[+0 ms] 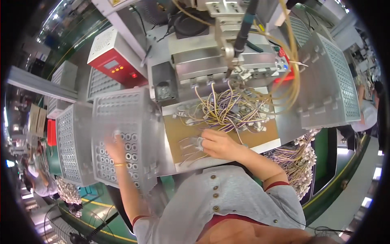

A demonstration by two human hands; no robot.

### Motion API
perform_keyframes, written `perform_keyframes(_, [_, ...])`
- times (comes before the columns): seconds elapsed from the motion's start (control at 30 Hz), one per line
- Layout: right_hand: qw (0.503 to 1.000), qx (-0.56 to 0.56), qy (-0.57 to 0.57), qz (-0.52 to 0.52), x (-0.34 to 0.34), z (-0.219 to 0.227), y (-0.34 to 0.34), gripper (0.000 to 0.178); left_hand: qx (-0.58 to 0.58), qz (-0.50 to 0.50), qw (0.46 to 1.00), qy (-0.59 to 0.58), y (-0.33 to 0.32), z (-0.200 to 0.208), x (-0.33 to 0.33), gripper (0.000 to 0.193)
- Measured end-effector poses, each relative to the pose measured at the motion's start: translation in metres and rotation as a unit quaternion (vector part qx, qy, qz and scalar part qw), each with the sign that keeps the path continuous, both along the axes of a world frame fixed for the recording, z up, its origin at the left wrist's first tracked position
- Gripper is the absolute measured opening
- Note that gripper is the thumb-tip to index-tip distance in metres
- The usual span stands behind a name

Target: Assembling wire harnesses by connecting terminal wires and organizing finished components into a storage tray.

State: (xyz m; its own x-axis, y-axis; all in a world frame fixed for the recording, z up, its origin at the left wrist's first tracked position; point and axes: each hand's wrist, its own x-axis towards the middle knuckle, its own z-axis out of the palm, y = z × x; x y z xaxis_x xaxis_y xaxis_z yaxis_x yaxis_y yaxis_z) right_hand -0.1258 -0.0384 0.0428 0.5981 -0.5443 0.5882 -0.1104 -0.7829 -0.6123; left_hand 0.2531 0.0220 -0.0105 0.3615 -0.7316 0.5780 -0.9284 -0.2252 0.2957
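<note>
My left hand (115, 150) is over a grey plastic tray (122, 103) with rows of small ring-shaped parts (131, 146). Its fingers are smeared by motion and reach the rows, so I cannot see whether they hold one. My right hand (219, 144) rests on a brown board (260, 140), its fingers curled together. Small clear pieces with thin wires (189, 145) lie by its fingertips; what the fingers hold is hidden. Beyond it spreads a tangled heap of yellow, white and purple wires (227, 110) with white connectors. Three wires run up to a metal fixture (203, 67).
A red and white control box (118, 59) stands at the back left. A soldering-type tool (245, 30) hangs over the fixture. More grey trays stand left (75, 142) and right (331, 81). A wire bundle (294, 162) hangs off the right side. A dark box (164, 81) sits behind the board.
</note>
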Motion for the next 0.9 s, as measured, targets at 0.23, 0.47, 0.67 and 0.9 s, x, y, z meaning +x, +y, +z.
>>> perform_keyframes(0.23, [0.942, 0.332, -0.037, -0.037, -0.003, 0.011, 0.001, 0.005, 0.229, 0.247, 0.939, -0.070, 0.000, -0.006, 0.037, 0.043])
perform_keyframes(0.47, [0.916, 0.387, -0.079, -0.075, 0.002, 0.001, -0.006, 0.004, -0.020, -0.125, 0.845, 0.520, -0.008, 0.051, -0.093, 0.028])
perform_keyframes(0.67, [0.925, 0.369, -0.069, -0.066, 0.002, -0.007, -0.003, 0.006, 0.094, -0.279, 0.642, 0.708, -0.008, 0.058, -0.206, 0.034])
perform_keyframes(0.9, [0.921, 0.373, -0.089, -0.063, -0.001, 0.002, -0.004, 0.008, 0.078, -0.306, 0.605, 0.731, -0.011, 0.063, -0.221, 0.037])
